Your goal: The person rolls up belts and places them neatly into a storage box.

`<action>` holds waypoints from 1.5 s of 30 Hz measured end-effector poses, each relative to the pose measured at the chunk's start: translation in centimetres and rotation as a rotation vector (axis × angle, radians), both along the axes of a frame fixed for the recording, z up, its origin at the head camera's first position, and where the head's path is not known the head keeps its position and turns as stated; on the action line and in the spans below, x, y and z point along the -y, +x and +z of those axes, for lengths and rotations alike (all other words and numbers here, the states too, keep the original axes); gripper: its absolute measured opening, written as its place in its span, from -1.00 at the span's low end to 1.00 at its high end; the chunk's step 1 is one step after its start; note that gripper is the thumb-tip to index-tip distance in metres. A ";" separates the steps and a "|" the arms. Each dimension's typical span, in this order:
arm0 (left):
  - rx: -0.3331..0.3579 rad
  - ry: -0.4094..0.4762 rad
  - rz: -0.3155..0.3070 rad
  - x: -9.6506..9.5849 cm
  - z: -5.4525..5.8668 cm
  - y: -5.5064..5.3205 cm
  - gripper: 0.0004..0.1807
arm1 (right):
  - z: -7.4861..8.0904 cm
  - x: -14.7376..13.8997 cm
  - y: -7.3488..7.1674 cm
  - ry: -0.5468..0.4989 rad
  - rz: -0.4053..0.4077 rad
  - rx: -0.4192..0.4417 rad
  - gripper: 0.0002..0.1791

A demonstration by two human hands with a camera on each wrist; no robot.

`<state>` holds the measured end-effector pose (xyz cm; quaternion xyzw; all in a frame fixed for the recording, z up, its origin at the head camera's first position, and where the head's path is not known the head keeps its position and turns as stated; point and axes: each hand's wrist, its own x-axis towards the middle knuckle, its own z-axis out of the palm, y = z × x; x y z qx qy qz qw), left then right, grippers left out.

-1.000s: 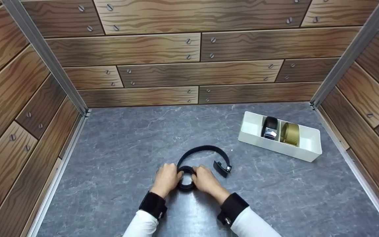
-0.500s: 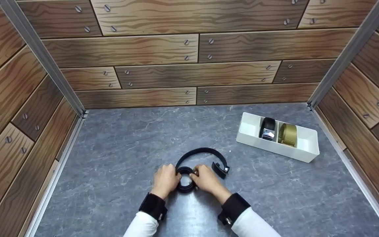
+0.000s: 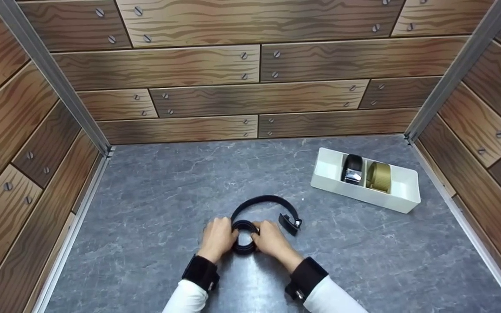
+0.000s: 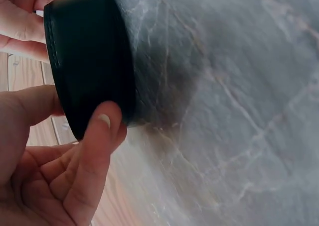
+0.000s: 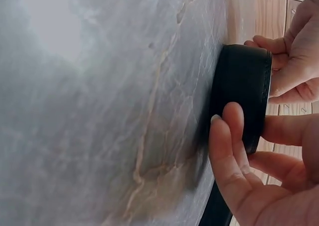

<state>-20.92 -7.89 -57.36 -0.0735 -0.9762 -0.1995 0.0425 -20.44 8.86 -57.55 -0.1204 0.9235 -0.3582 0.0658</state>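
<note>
A black leather belt [image 3: 244,250] stands on edge on the grey surface, partly wound into a round coil. Its loose length [image 3: 264,198] arcs away behind the coil to the right and ends at a shiny buckle [image 3: 297,222]. My left hand [image 3: 217,239] grips the coil's left side, thumb inside the ring. From the opposite side my right hand [image 3: 272,238] pinches the coil, its thumb also at the inner edge. The left wrist view has fingertips against the coil's outer face [image 4: 89,61]. On the right, two fingers press the belt's outside [image 5: 244,81].
A white divided box [image 3: 359,198] sits at the back right. It holds a rolled black belt [image 3: 354,163] with a shiny buckle and a rolled olive-gold belt [image 3: 380,176] in separate compartments. Wood-patterned walls [image 3: 207,126] enclose the surface at back and sides.
The right hand's fingers shift slightly along the coil's right side, while the left hand keeps its hold. The coil and loose length look nearly the same; the head view has moved a little.
</note>
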 end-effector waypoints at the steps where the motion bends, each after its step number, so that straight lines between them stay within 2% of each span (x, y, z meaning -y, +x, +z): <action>1: -0.003 0.000 -0.004 0.1 0.0 0.0 -0.73 | 0.0 0.0 0.0 0.021 0.007 -0.017 -0.69; 3: -0.011 0.005 -0.009 0.2 -0.1 0.0 -0.73 | 0.1 0.1 -0.1 0.055 0.019 -0.038 -0.69; 9: -0.039 0.038 -0.026 0.4 -0.1 0.0 -0.66 | 0.5 0.1 -0.4 0.097 0.048 -0.001 -0.61; 14: -0.031 0.043 -0.059 0.3 -0.2 -0.1 -0.67 | 0.5 0.0 -0.6 0.138 0.079 -0.001 -0.60; 20: -0.023 0.047 -0.058 0.2 -0.1 -0.1 -0.75 | 0.2 -0.2 -0.5 0.108 0.103 -0.041 -0.61; 26: -0.007 0.049 -0.018 0.0 -0.1 0.1 -0.78 | -0.1 -0.2 0.3 0.034 0.043 -0.006 -0.77; 32: 0.025 0.052 -0.044 0.0 0.3 0.5 -0.78 | 0.2 -0.2 0.7 0.035 0.012 0.030 -0.78; 40: 0.047 0.073 -0.041 0.0 0.2 0.5 -0.74 | 0.5 -0.5 0.1 0.102 0.073 0.040 -0.60; 45: 0.033 0.099 -0.048 -0.3 0.0 0.5 -0.72 | 0.5 -0.8 -0.4 0.164 0.122 -0.020 -0.63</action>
